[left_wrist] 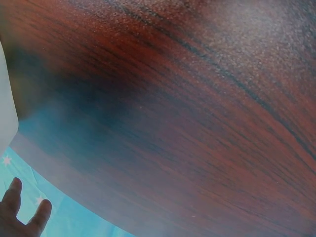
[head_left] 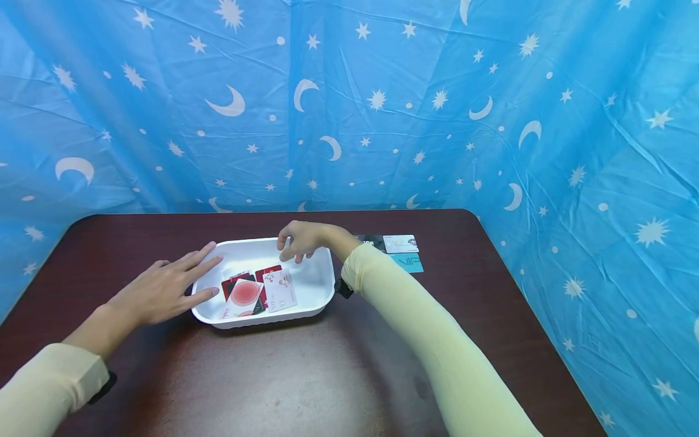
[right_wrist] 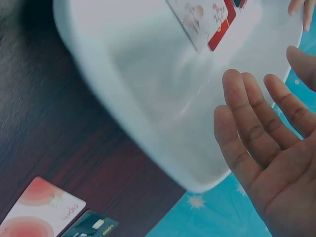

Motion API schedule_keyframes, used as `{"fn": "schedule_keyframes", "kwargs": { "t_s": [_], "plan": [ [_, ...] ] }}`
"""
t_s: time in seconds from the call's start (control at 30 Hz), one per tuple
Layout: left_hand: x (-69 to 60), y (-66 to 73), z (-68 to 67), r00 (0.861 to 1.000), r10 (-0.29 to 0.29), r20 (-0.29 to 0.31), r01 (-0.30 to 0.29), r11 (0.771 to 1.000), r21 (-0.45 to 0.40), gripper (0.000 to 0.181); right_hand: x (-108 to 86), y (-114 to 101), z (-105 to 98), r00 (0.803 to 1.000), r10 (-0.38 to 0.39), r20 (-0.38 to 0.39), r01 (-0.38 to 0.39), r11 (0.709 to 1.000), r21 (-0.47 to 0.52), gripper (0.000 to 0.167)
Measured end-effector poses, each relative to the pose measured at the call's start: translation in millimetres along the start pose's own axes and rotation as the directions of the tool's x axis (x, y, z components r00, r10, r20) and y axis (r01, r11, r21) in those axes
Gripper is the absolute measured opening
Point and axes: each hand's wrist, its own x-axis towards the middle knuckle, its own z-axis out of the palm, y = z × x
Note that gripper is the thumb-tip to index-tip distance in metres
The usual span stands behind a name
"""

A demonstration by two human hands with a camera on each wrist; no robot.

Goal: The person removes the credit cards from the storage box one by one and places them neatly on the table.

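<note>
A white tray (head_left: 314, 282) (right_wrist: 148, 74) holds several overlapping cards: a white card with a flower print (head_left: 280, 290) (right_wrist: 197, 17), a card with a pink circle (head_left: 244, 294), and red and dark ones partly covered. My left hand (head_left: 158, 294) (left_wrist: 22, 215) has its fingers spread at the tray's left rim, fingertips over the edge. Above the tray's back right part is my right hand (head_left: 306, 240) (right_wrist: 276, 133), its fingers loosely bent and nothing held. In the right wrist view its palm shows bare.
Right of the tray, partly behind the right forearm, lie a black card (head_left: 372, 240), a white card (head_left: 400, 244) and a teal card (head_left: 408, 263) on the dark brown table (head_left: 284, 376). A blue curtain (head_left: 382, 152) with moons and stars hangs behind and at the sides.
</note>
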Motion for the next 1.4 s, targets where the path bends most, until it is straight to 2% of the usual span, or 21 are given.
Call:
{"fn": "schedule_keyframes", "kwargs": {
  "t_s": [0.27, 0.53, 0.8, 1.0, 1.4],
  "plan": [
    [-0.1, 0.6, -1.4, 1.000, -0.004, 0.003, 0.004, 1.000, 0.002, 0.079, 10.2, -7.3, 10.8, 1.000, -0.013, -0.011, 0.012, 0.997, -0.081, 0.039],
    [-0.3, 0.0, 0.5, 1.000, -0.002, -0.001, 0.002, 1.000, 0.000, 0.079, 19.5, -8.8, 20.0, 0.999, 0.044, -0.028, -0.048, 0.986, -0.157, 0.041],
    [0.8, -0.1, 0.6, 1.000, 0.001, -0.004, -0.001, 1.000, -0.003, 0.079, 26.0, -10.1, 28.2, 0.998, 0.063, -0.002, -0.062, 0.980, -0.191, 0.040],
    [1.1, -0.6, 0.1, 1.000, 0.000, 0.003, 0.000, 1.000, -0.003, 0.079, 26.9, -10.7, 30.1, 0.996, 0.094, 0.001, -0.092, 0.977, -0.191, 0.040],
    [1.7, 0.2, 0.7, 1.000, -0.001, 0.008, 0.001, 1.000, -0.002, 0.079, 23.3, -9.8, 31.8, 0.996, 0.079, 0.050, -0.071, 0.987, -0.141, 0.038]
  ]
}}
